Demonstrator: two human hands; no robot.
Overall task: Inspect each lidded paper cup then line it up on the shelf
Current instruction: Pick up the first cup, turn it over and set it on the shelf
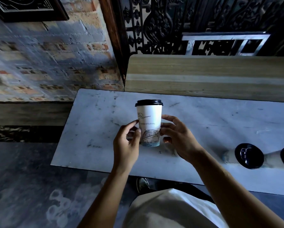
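Mid-frame above the tabletop (92, 116): upright lidded paper cup (149, 122), pinched low between left hand (127, 142) and right hand (177, 137), each grip fingertip-only. Could slip or tip while turning; squeezing thin wall might pop lid (148, 102).

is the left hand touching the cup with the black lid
Touching. The head view shows the left hand with thumb and fingertips pressed on the side of the cup.
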